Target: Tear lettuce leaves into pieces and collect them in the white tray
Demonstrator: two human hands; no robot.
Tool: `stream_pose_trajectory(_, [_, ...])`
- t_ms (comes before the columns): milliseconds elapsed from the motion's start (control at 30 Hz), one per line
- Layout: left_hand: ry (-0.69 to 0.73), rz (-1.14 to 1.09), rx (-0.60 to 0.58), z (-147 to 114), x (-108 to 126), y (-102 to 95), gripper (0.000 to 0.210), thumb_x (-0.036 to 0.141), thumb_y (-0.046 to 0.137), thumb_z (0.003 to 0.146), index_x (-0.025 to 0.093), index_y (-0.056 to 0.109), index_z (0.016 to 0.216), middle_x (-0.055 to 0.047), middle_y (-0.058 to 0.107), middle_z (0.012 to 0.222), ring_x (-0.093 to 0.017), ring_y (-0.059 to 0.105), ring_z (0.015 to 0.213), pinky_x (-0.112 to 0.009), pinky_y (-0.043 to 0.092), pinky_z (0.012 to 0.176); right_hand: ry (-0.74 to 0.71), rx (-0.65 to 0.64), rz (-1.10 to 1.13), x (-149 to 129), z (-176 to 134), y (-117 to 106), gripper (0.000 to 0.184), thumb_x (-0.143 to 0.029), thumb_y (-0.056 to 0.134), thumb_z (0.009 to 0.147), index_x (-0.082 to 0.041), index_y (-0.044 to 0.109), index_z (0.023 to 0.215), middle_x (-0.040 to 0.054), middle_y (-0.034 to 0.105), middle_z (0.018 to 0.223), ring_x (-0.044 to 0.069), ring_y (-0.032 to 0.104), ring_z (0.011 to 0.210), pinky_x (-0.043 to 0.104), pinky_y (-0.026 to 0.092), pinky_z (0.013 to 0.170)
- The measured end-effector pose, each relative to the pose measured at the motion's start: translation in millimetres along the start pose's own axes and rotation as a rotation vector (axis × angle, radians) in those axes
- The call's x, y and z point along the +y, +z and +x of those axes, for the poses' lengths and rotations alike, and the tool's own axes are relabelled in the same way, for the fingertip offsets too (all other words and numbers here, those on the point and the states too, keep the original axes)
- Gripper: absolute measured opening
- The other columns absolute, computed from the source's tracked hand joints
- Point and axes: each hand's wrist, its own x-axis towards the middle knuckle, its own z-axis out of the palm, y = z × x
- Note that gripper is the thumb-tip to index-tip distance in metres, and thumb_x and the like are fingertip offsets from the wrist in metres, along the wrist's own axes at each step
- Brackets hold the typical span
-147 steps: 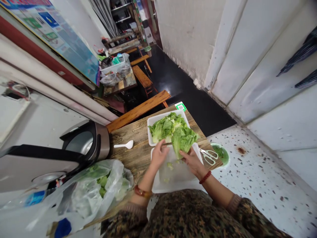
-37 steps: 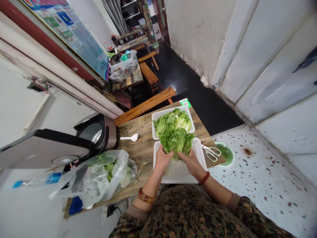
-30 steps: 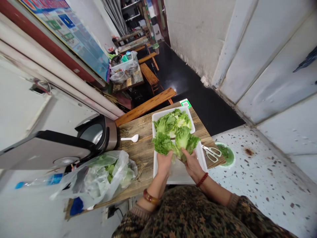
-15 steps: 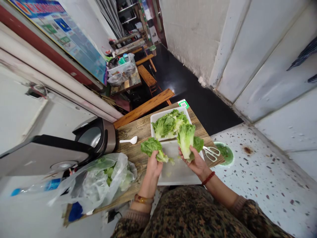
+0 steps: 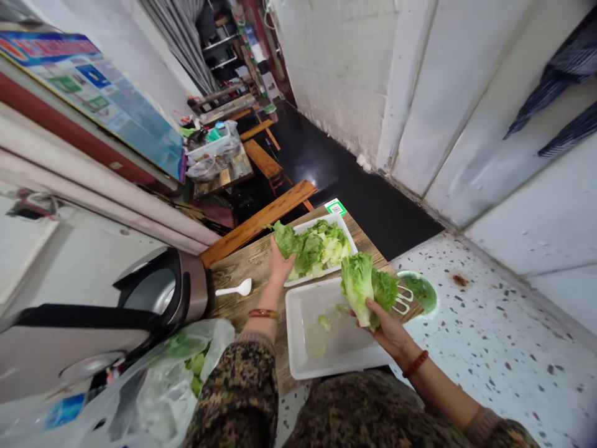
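Observation:
My left hand (image 5: 280,261) is closed on a green lettuce leaf (image 5: 285,238) at the left edge of the far white tray (image 5: 349,231). Torn lettuce leaves (image 5: 321,246) are heaped in that tray. In my right hand (image 5: 382,326) is a partial head of lettuce (image 5: 358,283), its pale base toward my palm, held above the right side of the near white tray (image 5: 298,367). A few small lettuce scraps (image 5: 324,322) and some water lie in the near tray. White-handled scissors (image 5: 403,300) rest to the right, partly behind the lettuce.
A white spoon (image 5: 236,288) lies on the wooden table (image 5: 228,267), beside a rice cooker (image 5: 186,280). At the lower left sits a plastic bag (image 5: 163,386) with greens inside. A green-rimmed bin (image 5: 422,292) stands on the floor at right; a wooden bench (image 5: 261,221) is beyond the table.
My left hand has carried its leaf forward from above the near tray to the far tray. My right hand still holds the lettuce head, now lower and slightly right. The camera view has shifted.

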Motion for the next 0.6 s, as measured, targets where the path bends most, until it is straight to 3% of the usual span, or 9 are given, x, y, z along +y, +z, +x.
stream_pose_trajectory(100, [-0.046, 0.082, -0.193, 14, -16, 27.0, 0.093, 0.026, 0.089, 0.053, 0.012, 0.049, 0.136, -0.026, 0.034, 0.156, -0.041, 0.023, 0.148, -0.05, 0.015, 0.12, -0.002, 0.027, 0.002, 4, 4, -2, 0.031, -0.039, 0.081, 0.073, -0.032, 0.07, 0.1, 0.0056, 0.075, 0.107, 0.027, 0.074, 0.076, 0.04, 0.058, 0.058])
stream_pose_trajectory(200, [-0.096, 0.352, -0.35, 16, -33, 46.6, 0.098, 0.049, 0.083, 0.062, 0.016, 0.042, 0.145, -0.022, 0.02, 0.164, -0.042, 0.011, 0.152, -0.055, 0.007, 0.12, 0.003, 0.051, 0.045, 3, 7, 0, 0.038, -0.039, 0.085, 0.068, -0.032, 0.069, 0.102, 0.0034, 0.074, 0.106, 0.025, 0.073, 0.075, 0.037, 0.056, 0.057])
stream_pose_trajectory(367, [-0.098, 0.843, -0.552, 35, -47, 52.9, 0.102, 0.067, 0.059, 0.078, 0.021, 0.018, 0.159, -0.016, 0.01, 0.167, -0.043, 0.012, 0.151, -0.063, 0.008, 0.118, -0.065, 0.031, 0.022, 1, 7, 11, 0.048, -0.037, 0.083, 0.072, -0.027, 0.065, 0.115, 0.0037, 0.073, 0.108, 0.024, 0.072, 0.077, 0.034, 0.055, 0.058])
stream_pose_trajectory(500, [-0.09, 0.896, -0.558, 46, -54, 56.0, 0.107, 0.068, 0.068, 0.07, 0.021, 0.026, 0.157, -0.019, 0.014, 0.166, -0.047, 0.015, 0.15, -0.063, 0.014, 0.117, -0.057, 0.022, -0.03, 4, 8, 20, 0.051, -0.039, 0.085, 0.069, -0.024, 0.065, 0.113, 0.0056, 0.074, 0.103, 0.023, 0.071, 0.073, 0.033, 0.055, 0.057])
stream_pose_trajectory(600, [-0.045, 0.676, -0.48, 46, -55, 49.9, 0.113, 0.062, 0.077, 0.065, 0.015, 0.027, 0.155, -0.024, 0.024, 0.162, -0.044, 0.024, 0.148, -0.057, 0.021, 0.117, -0.028, 0.01, -0.044, 5, 12, 26, 0.046, -0.042, 0.086, 0.068, -0.024, 0.067, 0.105, 0.0056, 0.074, 0.102, 0.023, 0.071, 0.073, 0.033, 0.054, 0.058])
